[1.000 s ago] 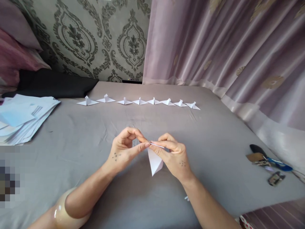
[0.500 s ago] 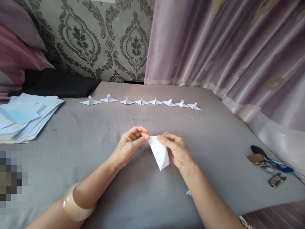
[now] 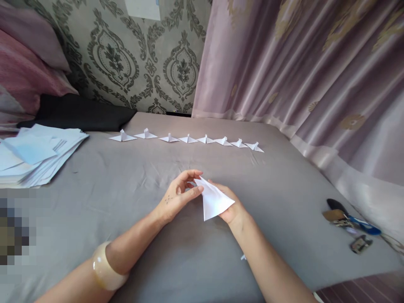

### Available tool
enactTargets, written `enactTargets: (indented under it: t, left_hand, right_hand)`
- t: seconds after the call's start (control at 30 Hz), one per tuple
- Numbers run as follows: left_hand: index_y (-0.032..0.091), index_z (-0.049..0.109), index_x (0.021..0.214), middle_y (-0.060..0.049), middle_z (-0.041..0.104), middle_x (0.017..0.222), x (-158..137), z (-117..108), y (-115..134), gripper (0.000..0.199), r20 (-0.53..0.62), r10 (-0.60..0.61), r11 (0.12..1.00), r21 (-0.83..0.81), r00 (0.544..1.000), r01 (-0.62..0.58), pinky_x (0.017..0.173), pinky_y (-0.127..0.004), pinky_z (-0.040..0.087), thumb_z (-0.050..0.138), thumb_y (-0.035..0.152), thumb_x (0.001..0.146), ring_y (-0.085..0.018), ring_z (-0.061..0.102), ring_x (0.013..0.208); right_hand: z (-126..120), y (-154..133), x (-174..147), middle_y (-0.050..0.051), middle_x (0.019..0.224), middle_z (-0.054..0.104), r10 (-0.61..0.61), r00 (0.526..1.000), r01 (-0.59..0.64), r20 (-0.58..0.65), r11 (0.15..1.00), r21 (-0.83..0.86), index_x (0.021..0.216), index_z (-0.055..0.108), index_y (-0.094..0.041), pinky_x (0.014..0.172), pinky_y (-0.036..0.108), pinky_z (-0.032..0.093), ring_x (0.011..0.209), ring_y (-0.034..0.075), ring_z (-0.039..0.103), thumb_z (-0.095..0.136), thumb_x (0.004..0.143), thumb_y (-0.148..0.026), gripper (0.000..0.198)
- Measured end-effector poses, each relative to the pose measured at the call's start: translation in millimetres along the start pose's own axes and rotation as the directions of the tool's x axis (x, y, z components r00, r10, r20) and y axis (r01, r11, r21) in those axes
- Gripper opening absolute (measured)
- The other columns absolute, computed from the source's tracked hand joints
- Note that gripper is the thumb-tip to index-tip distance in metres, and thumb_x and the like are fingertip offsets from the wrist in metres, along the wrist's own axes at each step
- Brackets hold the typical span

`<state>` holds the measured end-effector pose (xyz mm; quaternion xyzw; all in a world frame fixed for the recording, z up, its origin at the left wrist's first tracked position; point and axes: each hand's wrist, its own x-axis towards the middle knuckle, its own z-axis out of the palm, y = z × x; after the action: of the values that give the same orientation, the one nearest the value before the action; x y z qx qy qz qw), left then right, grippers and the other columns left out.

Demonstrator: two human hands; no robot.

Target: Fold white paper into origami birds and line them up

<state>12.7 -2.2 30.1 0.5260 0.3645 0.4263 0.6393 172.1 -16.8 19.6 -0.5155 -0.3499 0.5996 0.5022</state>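
Paper (image 3: 216,200) now aslant, lower corner (image 3: 205,217) clear

Location: a home, most likely a bedroom. Evidence: creased grey sheet (image 3: 94,210) over a broad, flat, bed-like surface; frame beneath cannot be seen. Past its far edge, a wall in damask-patterned wallpaper (image 3: 148,67), with a pale paper (image 3: 143,9) on it. Long satiny mauve curtain (image 3: 268,63), gold motifs, from right part of far edge along right edge, its pale hem meeting the sheet. Far left corner: heaped pink and mauve fabric (image 3: 34,63), bedding-like, beside black cloth (image 3: 82,113). Furnishings all domestic in character.
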Motion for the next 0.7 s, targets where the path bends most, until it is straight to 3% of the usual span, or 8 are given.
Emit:
enactTargets:
  t: [0.1,0.17,0.23,0.37,0.53,0.7]
  left_hand:
    - [0.017,0.062,0.095,-0.004,0.064,0.093,1.0,3.5,1.8,0.028,-0.051,-0.067,0.997,0.024,0.996,0.068,0.073,-0.028,0.046,0.071,0.036,0.075,-0.015,0.061,0.078]
    - [0.017,0.062,0.086,-0.002,0.064,0.085,2.4,2.3,3.7,0.024,-0.083,-0.077,0.996,0.028,0.994,0.079,0.069,-0.026,0.045,0.07,0.037,0.076,-0.014,0.059,0.073]
    - [0.017,0.062,0.083,-0.002,0.064,0.081,4.5,-3.5,5.6,0.023,-0.108,-0.048,0.994,0.088,0.993,0.058,0.067,-0.026,0.044,0.069,0.038,0.076,-0.014,0.058,0.071]
    - [0.019,0.064,0.082,-0.003,0.065,0.082,9.2,-23.9,8.8,0.017,-0.173,0.129,0.913,0.405,0.977,-0.049,0.073,-0.029,0.043,0.065,0.036,0.078,-0.018,0.058,0.079]
    - [0.021,0.062,0.083,-0.003,0.065,0.086,12.1,-38.6,11.5,0.014,-0.096,0.312,0.686,0.711,0.945,-0.154,0.081,-0.033,0.042,0.059,0.034,0.083,-0.021,0.058,0.088]
    - [0.021,0.059,0.104,-0.004,0.068,0.095,12.5,-35.6,8.0,0.02,-0.096,0.418,0.57,0.802,0.903,-0.178,0.083,-0.035,0.043,0.054,0.03,0.087,-0.02,0.06,0.091]
  right_hand:
    - [4.1,3.2,-1.6,0.002,0.059,0.065,0.222,0.971,-0.235,0.087,0.952,0.198,0.074,0.072,-0.016,0.055,0.027,0.044,0.055,0.015,0.057,0.079,0.061,-0.04,0.029]
    - [3.7,3.1,-2.6,0.003,0.063,0.067,0.199,0.974,-0.218,0.109,0.956,0.199,0.078,0.072,-0.016,0.056,0.027,0.044,0.059,0.016,0.058,0.079,0.062,-0.044,0.033]
    - [-1.1,0.9,-2.5,0.005,0.07,0.069,0.162,0.983,-0.173,0.085,0.975,0.142,0.084,0.073,-0.017,0.056,0.028,0.044,0.063,0.017,0.059,0.068,0.071,-0.056,0.042]
    - [-15.9,-6.7,-1.1,0.007,0.087,0.069,0.01,0.997,-0.017,-0.072,0.996,-0.087,0.096,0.073,-0.018,0.055,0.025,0.042,0.067,0.014,0.057,0.046,0.083,-0.068,0.058]
    - [-11.7,-9.7,-3.7,0.004,0.077,0.067,-0.138,0.986,0.106,-0.091,0.951,-0.291,0.097,0.07,-0.016,0.053,0.023,0.04,0.063,0.012,0.057,0.066,0.075,-0.053,0.043]
    - [5.1,-1.6,-6.2,-0.001,0.056,0.062,-0.031,0.99,-0.011,-0.137,0.957,-0.291,0.088,0.065,-0.014,0.047,0.022,0.041,0.048,0.011,0.056,0.067,0.077,-0.038,0.027]
